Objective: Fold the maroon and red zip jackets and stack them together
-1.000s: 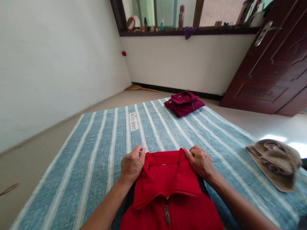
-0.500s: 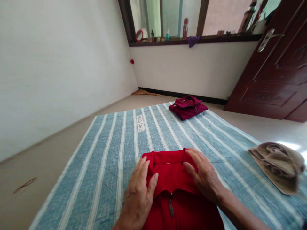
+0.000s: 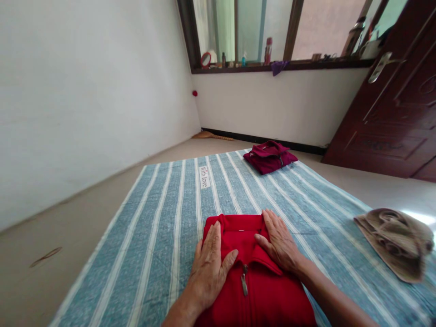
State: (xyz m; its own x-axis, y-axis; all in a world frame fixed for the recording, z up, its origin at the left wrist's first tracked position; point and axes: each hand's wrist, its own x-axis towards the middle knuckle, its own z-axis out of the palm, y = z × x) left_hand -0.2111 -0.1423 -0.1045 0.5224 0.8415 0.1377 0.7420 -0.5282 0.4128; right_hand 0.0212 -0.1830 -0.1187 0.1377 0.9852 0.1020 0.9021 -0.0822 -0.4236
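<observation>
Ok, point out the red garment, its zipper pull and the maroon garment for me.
Red garment (image 3: 270,294), head view: on its front, below the collar.
Zipper pull (image 3: 244,284), head view: on its hanging tab.
Maroon garment (image 3: 265,161), head view: on its folded upper side.

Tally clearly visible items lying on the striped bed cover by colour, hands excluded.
Red: 1 (collared garment with zip)
Maroon: 1 (folded garment)
Brown: 1 (fabric item, apparently a hat)
Total: 3
</observation>
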